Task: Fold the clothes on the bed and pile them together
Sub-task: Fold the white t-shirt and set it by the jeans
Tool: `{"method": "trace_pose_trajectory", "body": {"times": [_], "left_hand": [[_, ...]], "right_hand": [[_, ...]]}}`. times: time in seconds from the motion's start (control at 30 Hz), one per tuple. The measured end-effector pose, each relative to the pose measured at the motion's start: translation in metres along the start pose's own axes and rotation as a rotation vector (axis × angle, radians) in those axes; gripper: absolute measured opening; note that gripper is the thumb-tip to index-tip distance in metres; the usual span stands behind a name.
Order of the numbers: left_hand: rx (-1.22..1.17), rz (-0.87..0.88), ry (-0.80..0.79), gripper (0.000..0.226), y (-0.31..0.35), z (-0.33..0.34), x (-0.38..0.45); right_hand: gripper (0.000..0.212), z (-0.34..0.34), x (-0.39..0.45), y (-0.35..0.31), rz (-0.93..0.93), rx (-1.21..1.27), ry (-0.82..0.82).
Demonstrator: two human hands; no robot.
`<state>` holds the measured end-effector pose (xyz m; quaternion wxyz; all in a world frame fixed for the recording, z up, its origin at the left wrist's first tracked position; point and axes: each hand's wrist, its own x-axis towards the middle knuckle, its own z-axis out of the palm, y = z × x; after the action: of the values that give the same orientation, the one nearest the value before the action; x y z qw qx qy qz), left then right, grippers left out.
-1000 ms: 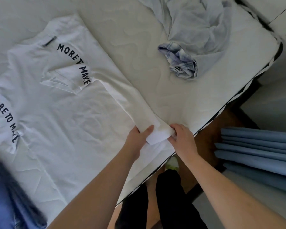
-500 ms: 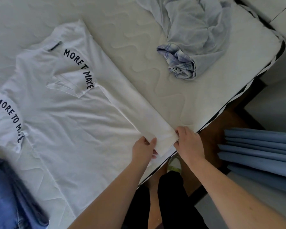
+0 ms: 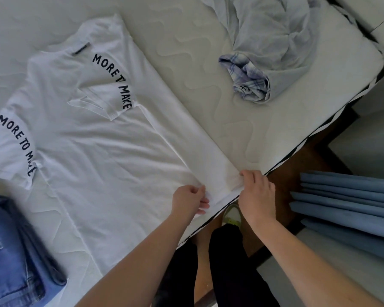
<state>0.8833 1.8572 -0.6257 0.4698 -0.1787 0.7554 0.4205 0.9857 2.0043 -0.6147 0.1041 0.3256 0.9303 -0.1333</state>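
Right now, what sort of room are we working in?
Most likely a bedroom: a bare quilted mattress serves as the work surface, clothes lie on it, such as the white T-shirt and folded jeans, and blue curtains hang beside the bed.

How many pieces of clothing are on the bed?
3 that I can tell. A white T-shirt lies spread flat in the middle, folded jeans sit at the lower left, and a crumpled pale blue garment lies at the top right; that heap may hide more.
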Motion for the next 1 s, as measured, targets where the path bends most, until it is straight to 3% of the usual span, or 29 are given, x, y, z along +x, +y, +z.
{"method": "trace_pose_trajectory", "body": {"times": [0.13, 0.37, 0.5, 0.63, 0.8, 1.0], "left_hand": [[-0.044, 0.05, 0.041, 0.021, 0.001, -0.017, 0.0], [-0.058, 0.206, 0.13, 0.021, 0.016, -0.088, 0.028], [-0.13, 0.266, 0.217, 0.015, 0.036, -0.144, 0.047], [-0.13, 0.324, 0.279, 0.014, 0.057, -0.197, 0.06], [-0.19, 0.351, 0.415, 0.036, 0.087, -0.238, 0.088], [0.084, 0.467, 0.661, 0.018, 0.137, -0.276, 0.129]], "right_hand": [[0.036, -0.005, 0.01, -0.026, -0.186, 0.072, -0.026], [0.036, 0.006, 0.078, -0.122, -0.383, 0.158, -0.092], [0.032, 0.004, 0.108, -0.164, -0.396, 0.117, -0.077], [0.042, -0.006, 0.123, -0.191, -0.37, 0.08, -0.074], [0.049, -0.017, 0.161, -0.219, -0.379, 0.174, -0.187], [0.054, -0.021, 0.228, -0.257, -0.438, 0.195, -0.181]]}}
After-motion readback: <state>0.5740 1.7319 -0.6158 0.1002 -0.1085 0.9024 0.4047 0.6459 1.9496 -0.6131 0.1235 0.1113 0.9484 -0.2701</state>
